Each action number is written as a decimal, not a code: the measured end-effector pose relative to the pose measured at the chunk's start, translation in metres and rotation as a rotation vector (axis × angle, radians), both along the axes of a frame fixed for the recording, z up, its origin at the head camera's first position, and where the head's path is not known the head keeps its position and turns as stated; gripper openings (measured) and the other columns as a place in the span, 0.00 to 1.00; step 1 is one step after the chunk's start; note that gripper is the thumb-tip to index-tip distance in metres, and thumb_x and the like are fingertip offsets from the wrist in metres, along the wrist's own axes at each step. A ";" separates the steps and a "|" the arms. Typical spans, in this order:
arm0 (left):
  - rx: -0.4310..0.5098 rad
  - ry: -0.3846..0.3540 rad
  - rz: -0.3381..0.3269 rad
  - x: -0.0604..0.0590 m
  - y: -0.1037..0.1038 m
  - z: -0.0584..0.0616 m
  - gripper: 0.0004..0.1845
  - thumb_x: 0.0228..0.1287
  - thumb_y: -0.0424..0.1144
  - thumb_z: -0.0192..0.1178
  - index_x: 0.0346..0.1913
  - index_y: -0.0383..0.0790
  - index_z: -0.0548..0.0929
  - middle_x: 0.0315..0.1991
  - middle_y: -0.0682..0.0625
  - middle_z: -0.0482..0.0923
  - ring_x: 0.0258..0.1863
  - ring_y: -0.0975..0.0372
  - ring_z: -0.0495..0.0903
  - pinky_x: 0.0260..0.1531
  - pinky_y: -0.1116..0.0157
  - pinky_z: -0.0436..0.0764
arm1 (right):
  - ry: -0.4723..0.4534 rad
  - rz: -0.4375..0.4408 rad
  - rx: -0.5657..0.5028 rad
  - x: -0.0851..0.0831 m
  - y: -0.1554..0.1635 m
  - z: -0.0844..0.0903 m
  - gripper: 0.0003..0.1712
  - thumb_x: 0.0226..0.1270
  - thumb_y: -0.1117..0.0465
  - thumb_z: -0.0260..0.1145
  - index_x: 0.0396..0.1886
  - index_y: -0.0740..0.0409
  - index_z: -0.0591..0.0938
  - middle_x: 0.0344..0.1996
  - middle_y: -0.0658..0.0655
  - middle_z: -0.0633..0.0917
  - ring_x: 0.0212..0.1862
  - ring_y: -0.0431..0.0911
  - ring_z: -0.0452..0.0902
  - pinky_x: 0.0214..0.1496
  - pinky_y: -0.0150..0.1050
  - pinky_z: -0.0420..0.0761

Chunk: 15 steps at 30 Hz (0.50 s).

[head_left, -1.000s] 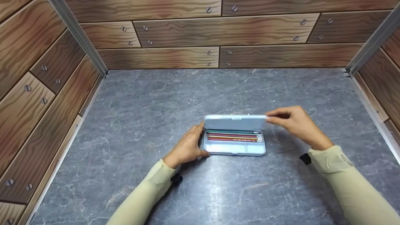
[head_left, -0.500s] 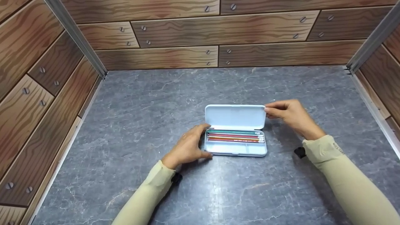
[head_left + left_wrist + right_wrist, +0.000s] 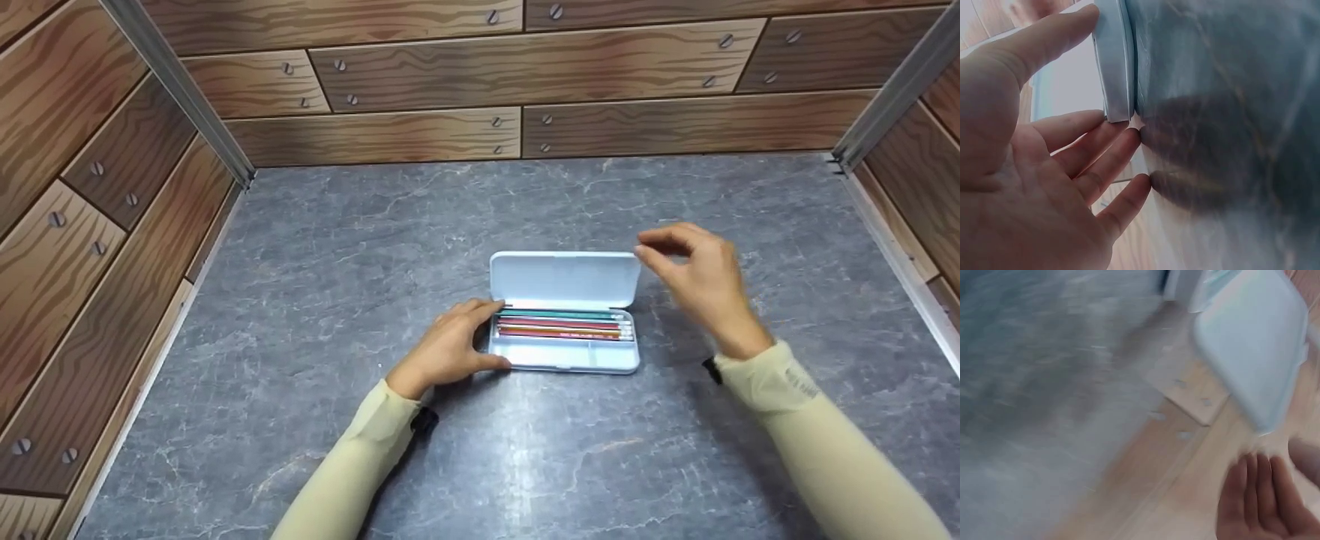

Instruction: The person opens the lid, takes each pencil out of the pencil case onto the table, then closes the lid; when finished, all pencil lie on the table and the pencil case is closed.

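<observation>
A light blue pencil case (image 3: 562, 358) lies open in the middle of the grey tabletop, its lid (image 3: 564, 279) standing up at the far side. Several coloured pencils (image 3: 561, 326) lie in the base. My left hand (image 3: 459, 345) grips the case's left end, thumb on the near side and fingers round the far corner. In the left wrist view, the thumb and fingers of that hand (image 3: 1072, 152) touch the case's edge (image 3: 1114, 67). My right hand (image 3: 694, 274) hovers just off the lid's right corner, blurred, holding nothing. The right wrist view shows its fingers (image 3: 1261, 500) apart from the lid (image 3: 1252, 343).
The grey marble-patterned tabletop (image 3: 375, 247) is boxed in by wood-patterned walls at the left (image 3: 90, 225), back (image 3: 525, 82) and right (image 3: 922, 172). Metal posts stand in the two back corners.
The lid swung from half raised to fully open. My right hand, which pinched the lid's right corner, has let go and lifted slightly. The left hand stayed on the case's end.
</observation>
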<state>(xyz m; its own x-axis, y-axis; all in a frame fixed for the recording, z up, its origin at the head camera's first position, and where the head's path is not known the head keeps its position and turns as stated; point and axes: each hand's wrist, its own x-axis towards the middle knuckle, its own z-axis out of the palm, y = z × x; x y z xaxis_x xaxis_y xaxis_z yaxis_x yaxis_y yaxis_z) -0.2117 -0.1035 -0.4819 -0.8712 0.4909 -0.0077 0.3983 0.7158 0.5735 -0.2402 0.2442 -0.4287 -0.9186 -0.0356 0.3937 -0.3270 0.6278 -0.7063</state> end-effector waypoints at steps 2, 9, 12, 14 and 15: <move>0.001 0.003 0.000 0.000 0.000 0.000 0.50 0.51 0.54 0.78 0.76 0.42 0.69 0.68 0.49 0.76 0.70 0.54 0.72 0.71 0.50 0.70 | 0.129 0.039 0.071 0.010 -0.010 0.003 0.12 0.63 0.62 0.76 0.45 0.59 0.89 0.42 0.57 0.90 0.43 0.42 0.85 0.48 0.23 0.81; 0.041 0.012 0.015 0.000 0.000 0.002 0.48 0.48 0.51 0.81 0.73 0.40 0.73 0.65 0.48 0.78 0.67 0.54 0.75 0.71 0.52 0.71 | 0.007 0.400 0.369 0.025 -0.034 -0.011 0.10 0.61 0.67 0.75 0.43 0.60 0.90 0.37 0.55 0.89 0.40 0.48 0.85 0.46 0.45 0.87; 0.043 0.009 0.017 0.001 0.000 0.002 0.48 0.47 0.51 0.81 0.72 0.40 0.74 0.65 0.48 0.79 0.66 0.54 0.76 0.72 0.53 0.71 | -0.061 0.453 0.453 0.026 -0.036 -0.023 0.09 0.60 0.67 0.75 0.41 0.58 0.91 0.35 0.54 0.88 0.38 0.46 0.85 0.43 0.45 0.86; 0.041 0.006 0.016 0.001 0.001 0.002 0.48 0.47 0.51 0.81 0.72 0.40 0.74 0.65 0.48 0.79 0.66 0.53 0.76 0.72 0.52 0.71 | -0.065 0.466 0.480 0.026 -0.036 -0.028 0.08 0.59 0.68 0.75 0.39 0.57 0.92 0.34 0.53 0.88 0.37 0.45 0.84 0.41 0.43 0.87; 0.039 0.004 0.016 0.002 0.002 0.002 0.48 0.47 0.51 0.81 0.72 0.40 0.74 0.65 0.48 0.79 0.66 0.53 0.76 0.72 0.52 0.71 | -0.059 0.469 0.489 0.026 -0.036 -0.030 0.09 0.59 0.69 0.75 0.39 0.57 0.92 0.34 0.53 0.87 0.36 0.44 0.84 0.40 0.42 0.86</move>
<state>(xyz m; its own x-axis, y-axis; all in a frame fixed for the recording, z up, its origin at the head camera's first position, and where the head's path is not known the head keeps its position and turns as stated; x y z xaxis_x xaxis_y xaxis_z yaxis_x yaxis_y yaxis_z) -0.2097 -0.1017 -0.4799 -0.8788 0.4770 0.0150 0.3895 0.6989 0.5999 -0.2141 0.2081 -0.4588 -0.7819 -0.5968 0.1801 -0.6123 0.6807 -0.4022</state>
